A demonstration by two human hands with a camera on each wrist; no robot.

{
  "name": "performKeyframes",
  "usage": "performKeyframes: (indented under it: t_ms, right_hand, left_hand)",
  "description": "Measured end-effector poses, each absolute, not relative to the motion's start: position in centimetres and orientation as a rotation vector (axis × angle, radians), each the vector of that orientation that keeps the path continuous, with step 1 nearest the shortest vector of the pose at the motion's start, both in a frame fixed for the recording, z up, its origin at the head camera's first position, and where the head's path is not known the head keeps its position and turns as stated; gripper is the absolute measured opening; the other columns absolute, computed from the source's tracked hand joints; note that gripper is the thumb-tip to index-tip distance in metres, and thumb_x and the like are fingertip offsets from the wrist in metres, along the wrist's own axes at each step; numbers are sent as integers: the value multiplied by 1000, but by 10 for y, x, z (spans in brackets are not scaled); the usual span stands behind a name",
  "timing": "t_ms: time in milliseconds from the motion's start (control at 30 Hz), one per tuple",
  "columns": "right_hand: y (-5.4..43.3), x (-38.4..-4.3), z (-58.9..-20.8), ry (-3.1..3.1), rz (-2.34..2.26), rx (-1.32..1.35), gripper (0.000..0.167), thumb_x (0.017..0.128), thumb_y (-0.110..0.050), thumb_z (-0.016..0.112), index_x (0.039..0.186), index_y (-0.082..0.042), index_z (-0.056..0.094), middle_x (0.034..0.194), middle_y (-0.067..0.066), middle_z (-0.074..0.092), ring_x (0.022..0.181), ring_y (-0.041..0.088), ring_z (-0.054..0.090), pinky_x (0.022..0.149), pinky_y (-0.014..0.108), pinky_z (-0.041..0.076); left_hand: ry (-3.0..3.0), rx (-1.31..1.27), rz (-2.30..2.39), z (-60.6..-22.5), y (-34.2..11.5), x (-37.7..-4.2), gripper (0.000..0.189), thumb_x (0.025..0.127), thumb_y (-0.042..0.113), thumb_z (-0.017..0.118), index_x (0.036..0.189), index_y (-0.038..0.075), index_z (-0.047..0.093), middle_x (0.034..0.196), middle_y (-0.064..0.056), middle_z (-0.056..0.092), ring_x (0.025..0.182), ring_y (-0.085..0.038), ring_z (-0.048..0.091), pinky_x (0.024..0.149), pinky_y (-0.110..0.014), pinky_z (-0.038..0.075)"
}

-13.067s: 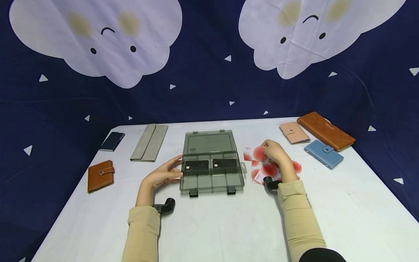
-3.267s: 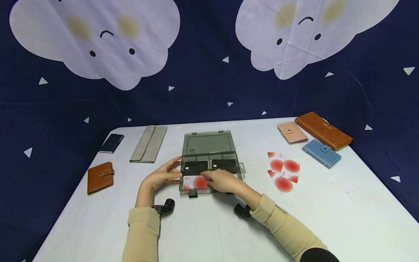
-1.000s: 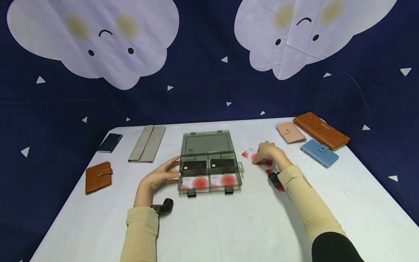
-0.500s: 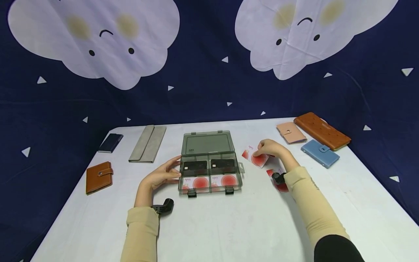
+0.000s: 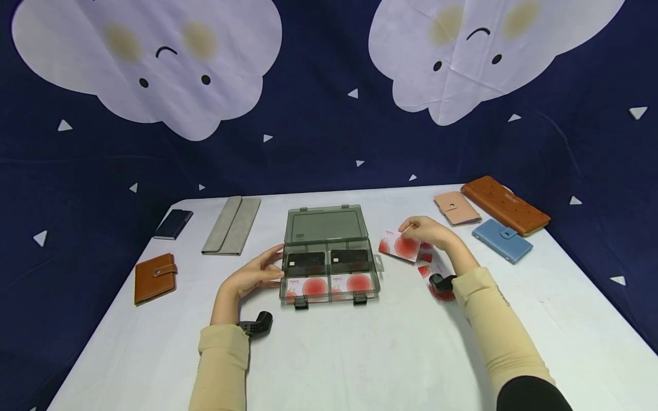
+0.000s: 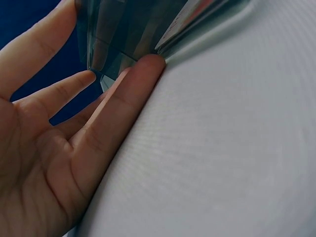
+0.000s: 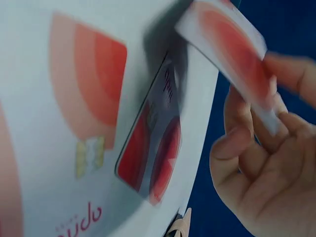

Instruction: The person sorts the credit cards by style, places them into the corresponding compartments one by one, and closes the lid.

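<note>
An open, translucent green-grey box (image 5: 327, 224) lies mid-table. In its back compartments sit black chip cards (image 5: 307, 260); red-and-white cards (image 5: 311, 286) fill both front ones. My left hand (image 5: 253, 277) rests against the box's left side, fingers spread; the left wrist view shows its fingertips touching the clear wall. Right of the box, my right hand (image 5: 429, 233) pinches a red-and-white card (image 5: 403, 246) by its upper right edge, tilted up off the table in the right wrist view. Two more such cards (image 7: 154, 136) lie below that hand, partly hidden in the head view.
At the right back lie a pink card holder (image 5: 456, 208), a brown wallet (image 5: 506, 204) and a blue card holder (image 5: 502, 240). On the left are a grey envelope-style wallet (image 5: 232, 225), a dark booklet (image 5: 173, 224) and a brown snap wallet (image 5: 156, 278).
Since 3.3 s ago, my right hand has left the box, where both front compartments hold cards, and gone right to the loose cards. Lately it has lifted one card's edge. My left hand stays put.
</note>
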State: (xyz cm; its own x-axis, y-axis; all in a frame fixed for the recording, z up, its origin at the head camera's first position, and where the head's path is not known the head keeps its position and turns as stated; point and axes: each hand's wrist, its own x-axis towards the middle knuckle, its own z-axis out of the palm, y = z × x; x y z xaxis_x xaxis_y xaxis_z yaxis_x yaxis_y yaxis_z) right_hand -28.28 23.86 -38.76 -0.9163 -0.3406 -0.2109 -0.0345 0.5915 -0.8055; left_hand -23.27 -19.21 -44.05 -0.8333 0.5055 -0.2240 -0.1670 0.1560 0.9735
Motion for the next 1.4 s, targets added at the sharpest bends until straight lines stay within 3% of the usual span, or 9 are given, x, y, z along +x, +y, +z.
performKeyframes:
  t_ms: [167,400,600,800,1100,1400]
  right_hand:
    - [233,-279,-382,2527,-1342,-297,29,89,0,50,117,11,52,89,14,59,72,13,50,63,25,45]
    - [206,-268,-367,2418,-1541,-430,36,87,9,48,123,13,48,97,20,60,74,11,55,69,26,49]
    - [171,-248,-362,2390,-1460,-573,29,84,6,54,112,9,59,100,18,62,83,15,57,76,31,49]
    - [146,-234,-372,2516,-1219,-744,19,82,4,57,99,0,67,85,7,63,77,15,55,69,28,48]
    - [131,-220,-384,2712,-910,-866,17,82,1,62,91,-10,70,79,0,65,75,14,57,69,29,48]
    - [123,-204,-388,2962,-509,-1045,9,78,-4,70,83,-11,71,78,0,64,75,17,61,69,33,51]
  left_hand:
    - [1922,319,1733,-440,-192,-233,83,85,6,63,149,12,11,150,-19,12,88,-10,56,91,-45,48]
    - [1921,327,1734,-440,-192,-233,84,85,7,64,150,12,11,150,-20,12,87,-9,56,91,-44,48]
    - [1910,332,1746,-442,-194,-234,85,84,8,65,149,12,11,150,-20,12,86,-10,56,91,-46,47]
    - [1896,336,1755,-442,-194,-235,85,85,8,65,150,11,10,150,-20,11,88,-10,55,91,-45,48]
    - [1892,338,1758,-442,-194,-234,84,85,7,64,150,12,10,150,-20,12,89,-10,55,90,-44,49]
    - [1907,353,1745,-442,-195,-234,84,86,7,63,150,11,9,149,-21,11,88,-9,54,90,-45,48]
